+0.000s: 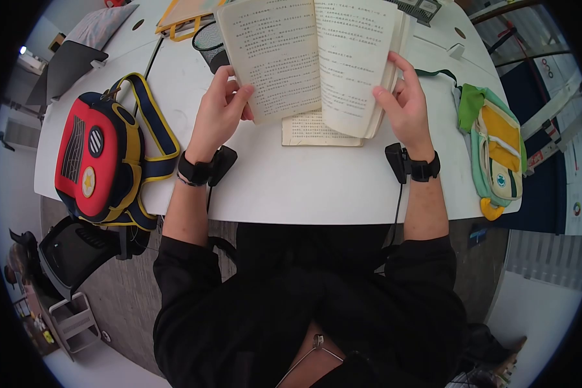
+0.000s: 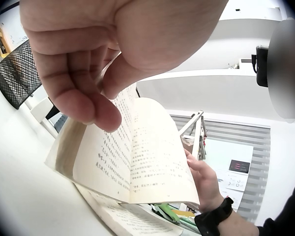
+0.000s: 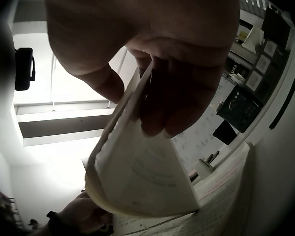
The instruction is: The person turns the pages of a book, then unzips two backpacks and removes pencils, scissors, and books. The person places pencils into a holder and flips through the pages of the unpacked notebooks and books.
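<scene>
An open paperback book (image 1: 275, 61) with printed pages is held up over the table in both hands. My left hand (image 1: 218, 111) grips its left edge, the thumb on the page and the fingers behind. At the right edge my right hand (image 1: 407, 107) pinches the pages between thumb and fingers. Beneath the raised book, a second open book (image 1: 323, 137) lies on the white table, mostly covered by it. In the left wrist view, the held book (image 2: 157, 157) shows its pages bowing outward. From the right wrist, its pages (image 3: 142, 172) curve down from the fingers.
A red and navy backpack (image 1: 87, 158) sits on the table (image 1: 291, 194) at the left. A green and yellow bag (image 1: 498, 152) lies at the right edge. Behind the book stand a black mesh basket (image 1: 208, 40) and a yellow-edged bag (image 1: 181, 19).
</scene>
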The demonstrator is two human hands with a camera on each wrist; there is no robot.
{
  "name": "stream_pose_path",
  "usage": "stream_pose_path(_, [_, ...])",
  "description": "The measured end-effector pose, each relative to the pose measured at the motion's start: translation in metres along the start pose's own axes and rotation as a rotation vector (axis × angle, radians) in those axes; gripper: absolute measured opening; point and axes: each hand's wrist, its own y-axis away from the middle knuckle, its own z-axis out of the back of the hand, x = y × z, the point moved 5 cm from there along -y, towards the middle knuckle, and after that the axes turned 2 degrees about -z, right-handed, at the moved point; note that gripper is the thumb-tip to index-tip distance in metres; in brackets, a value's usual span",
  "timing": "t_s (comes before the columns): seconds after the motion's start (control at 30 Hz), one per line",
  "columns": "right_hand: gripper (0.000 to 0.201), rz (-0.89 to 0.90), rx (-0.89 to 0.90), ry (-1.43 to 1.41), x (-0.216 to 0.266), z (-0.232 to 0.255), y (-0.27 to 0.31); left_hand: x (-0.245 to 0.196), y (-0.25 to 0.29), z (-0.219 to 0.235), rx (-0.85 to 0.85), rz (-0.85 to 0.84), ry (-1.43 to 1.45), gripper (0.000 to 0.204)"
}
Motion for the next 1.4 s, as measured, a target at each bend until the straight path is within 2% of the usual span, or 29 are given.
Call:
stream_pose_path(0.03, [0.057, -0.001, 0.000, 0.000, -0.001, -0.003, 0.000, 0.000, 0.000, 0.000, 0.003, -0.007, -0.007, 0.019])
stream_pose_path(0.1, [0.039, 0.050, -0.133, -0.056, 0.005, -0.006, 0.001, 0.000, 0.000, 0.000, 0.001, -0.009, 0.000, 0.019])
stream_pose_path(0.13, [0.039, 0.050, -0.133, -0.056, 0.003, -0.002, 0.001, 0.000, 0.000, 0.000, -0.001, -0.011, 0.006, 0.019])
stream_pose_path(0.2, [0.020, -0.019, -0.026, 0.076, -0.005, 0.000, 0.001, 0.000, 0.000, 0.000, 0.003, -0.013, 0.008, 0.019])
stream_pose_path(0.3, [0.015, -0.015, -0.031, 0.070, -0.003, 0.001, 0.002, 0.000, 0.000, -0.001, 0.008, -0.013, 0.014, 0.020])
stream_pose_path(0.63, [0.014, -0.009, -0.055, 0.014, -0.012, 0.007, -0.001, 0.000, 0.000, -0.001, 0.009, -0.006, 0.007, 0.021])
stream_pose_path(0.8, [0.024, -0.009, -0.078, -0.101, -0.004, 0.004, 0.000, 0.000, 0.000, -0.001, 0.008, -0.003, 0.004, 0.021])
stream_pose_path(1.4, [0.024, -0.041, -0.073, -0.040, -0.007, 0.007, 0.002, 0.000, 0.001, -0.001, 0.016, 0.012, -0.018, 0.029])
